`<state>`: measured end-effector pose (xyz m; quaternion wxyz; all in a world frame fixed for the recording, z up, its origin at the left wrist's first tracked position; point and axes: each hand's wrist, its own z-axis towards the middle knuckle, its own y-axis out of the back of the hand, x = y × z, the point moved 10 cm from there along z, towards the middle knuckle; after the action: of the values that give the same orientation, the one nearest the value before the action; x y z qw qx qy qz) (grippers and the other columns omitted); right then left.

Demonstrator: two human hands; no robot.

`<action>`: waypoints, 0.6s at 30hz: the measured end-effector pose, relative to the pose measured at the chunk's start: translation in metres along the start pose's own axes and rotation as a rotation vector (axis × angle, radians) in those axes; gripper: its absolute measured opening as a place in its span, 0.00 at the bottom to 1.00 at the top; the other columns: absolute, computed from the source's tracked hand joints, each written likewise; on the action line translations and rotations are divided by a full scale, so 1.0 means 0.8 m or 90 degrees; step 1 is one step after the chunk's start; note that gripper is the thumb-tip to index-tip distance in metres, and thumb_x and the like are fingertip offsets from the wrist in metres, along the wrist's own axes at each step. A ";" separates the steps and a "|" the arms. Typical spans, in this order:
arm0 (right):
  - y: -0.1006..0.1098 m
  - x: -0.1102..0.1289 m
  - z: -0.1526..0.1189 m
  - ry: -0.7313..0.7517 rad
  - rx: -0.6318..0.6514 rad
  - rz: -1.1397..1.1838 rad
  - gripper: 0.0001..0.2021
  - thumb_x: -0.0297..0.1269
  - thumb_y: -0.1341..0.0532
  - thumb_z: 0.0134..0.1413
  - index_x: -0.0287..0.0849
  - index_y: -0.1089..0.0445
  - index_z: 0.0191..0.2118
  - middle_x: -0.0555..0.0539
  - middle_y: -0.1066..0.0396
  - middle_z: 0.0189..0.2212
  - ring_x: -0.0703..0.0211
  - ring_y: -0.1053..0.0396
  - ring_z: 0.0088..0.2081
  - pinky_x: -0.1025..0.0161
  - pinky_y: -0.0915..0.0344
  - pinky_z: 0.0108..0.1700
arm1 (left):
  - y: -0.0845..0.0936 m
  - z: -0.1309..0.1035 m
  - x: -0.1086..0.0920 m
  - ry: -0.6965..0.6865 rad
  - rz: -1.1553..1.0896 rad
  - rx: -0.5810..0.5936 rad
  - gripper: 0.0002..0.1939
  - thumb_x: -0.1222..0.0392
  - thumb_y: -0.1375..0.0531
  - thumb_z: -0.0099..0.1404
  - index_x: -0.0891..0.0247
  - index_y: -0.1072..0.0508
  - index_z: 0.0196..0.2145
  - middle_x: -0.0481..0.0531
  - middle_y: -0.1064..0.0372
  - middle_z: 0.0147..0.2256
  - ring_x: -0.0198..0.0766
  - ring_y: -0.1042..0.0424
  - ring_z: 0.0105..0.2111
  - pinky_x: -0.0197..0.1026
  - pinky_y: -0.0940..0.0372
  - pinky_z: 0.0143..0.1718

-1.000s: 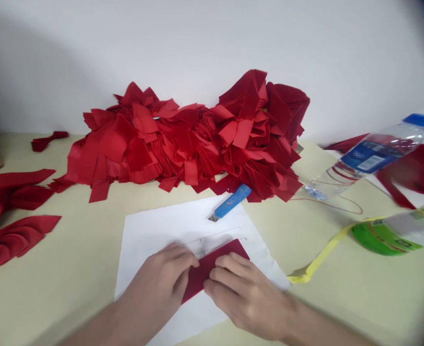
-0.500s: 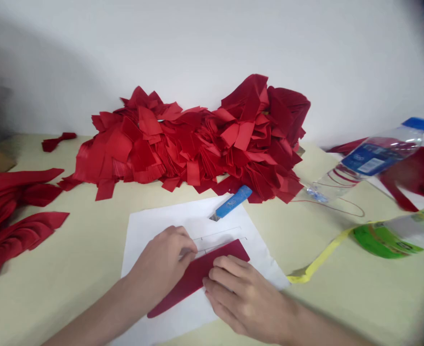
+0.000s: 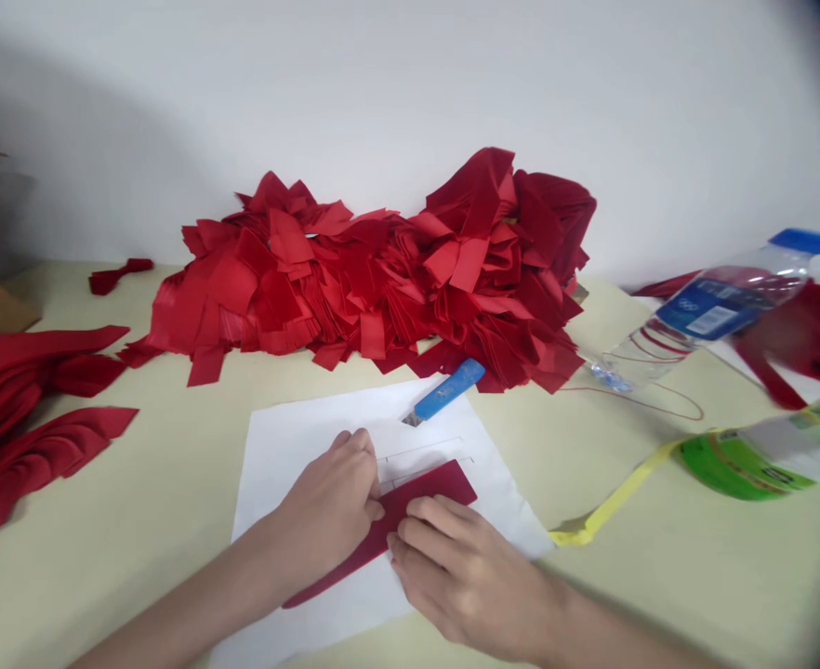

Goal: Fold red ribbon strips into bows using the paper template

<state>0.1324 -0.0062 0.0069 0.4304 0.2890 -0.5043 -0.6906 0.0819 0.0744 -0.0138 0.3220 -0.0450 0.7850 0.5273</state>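
A dark red strip of fabric lies slantwise on a white sheet of paper marked with thin ruled lines. My left hand is closed at the strip's far edge, its thumb against the fabric and its fingers curled under. Along the near edge, the bent fingers of my right hand grip the strip. Both hands cover part of it, so the fingertips are mostly hidden. Just beyond them, a blue utility knife rests across the paper's far edge, its blade end toward the left.
A big heap of red fabric pieces stands against the wall. More red pieces lie at the left. To the right are a tilted clear bottle with a blue cap and a green roll trailing a yellow ribbon.
My left hand has curled its fingers in more tightly and rolled slightly at the strip's far edge. My right hand keeps its grip. The whole view has shifted slightly.
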 end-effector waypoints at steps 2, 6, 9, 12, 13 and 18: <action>0.000 0.002 -0.001 0.008 -0.005 -0.009 0.08 0.26 0.46 0.56 0.35 0.31 0.31 0.46 0.36 0.26 0.57 0.42 0.32 0.59 0.41 0.32 | -0.003 -0.002 0.001 -0.010 -0.024 0.008 0.05 0.69 0.49 0.54 0.61 0.40 0.24 0.51 0.38 0.34 0.42 0.38 0.37 0.43 0.41 0.33; 0.000 0.007 -0.003 0.017 -0.021 -0.037 0.08 0.25 0.46 0.56 0.35 0.31 0.29 0.46 0.36 0.27 0.57 0.41 0.33 0.59 0.41 0.32 | -0.011 -0.007 0.007 -0.011 -0.031 -0.016 0.06 0.69 0.50 0.55 0.60 0.39 0.25 0.49 0.37 0.32 0.40 0.37 0.33 0.42 0.43 0.33; 0.003 0.009 -0.004 0.020 -0.033 -0.057 0.07 0.25 0.45 0.56 0.35 0.31 0.30 0.45 0.36 0.27 0.56 0.40 0.33 0.59 0.41 0.32 | -0.018 -0.007 0.012 0.005 -0.038 -0.022 0.07 0.70 0.50 0.54 0.60 0.40 0.24 0.47 0.36 0.26 0.37 0.38 0.27 0.40 0.45 0.29; 0.004 0.012 -0.004 0.033 -0.031 -0.070 0.07 0.25 0.45 0.56 0.35 0.31 0.31 0.45 0.35 0.28 0.56 0.39 0.33 0.59 0.41 0.32 | -0.019 -0.007 0.013 0.014 -0.090 -0.025 0.07 0.70 0.49 0.53 0.59 0.37 0.27 0.45 0.35 0.25 0.36 0.36 0.26 0.39 0.45 0.29; 0.005 0.013 -0.004 0.036 -0.031 -0.074 0.07 0.25 0.45 0.55 0.35 0.31 0.31 0.45 0.35 0.28 0.56 0.39 0.34 0.59 0.41 0.33 | -0.018 -0.007 0.014 0.019 -0.103 -0.024 0.07 0.70 0.49 0.53 0.59 0.37 0.27 0.45 0.34 0.25 0.36 0.36 0.26 0.39 0.45 0.29; 0.005 0.014 -0.005 0.046 -0.036 -0.086 0.06 0.24 0.45 0.54 0.34 0.30 0.31 0.45 0.35 0.27 0.56 0.39 0.33 0.58 0.41 0.32 | -0.010 -0.012 0.010 0.029 -0.123 -0.002 0.05 0.68 0.47 0.51 0.60 0.35 0.22 0.43 0.35 0.23 0.34 0.37 0.25 0.37 0.45 0.27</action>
<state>0.1322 -0.0185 0.0096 0.4089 0.3349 -0.4483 -0.7209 0.0744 0.0649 -0.0225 0.3533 -0.1333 0.7832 0.4941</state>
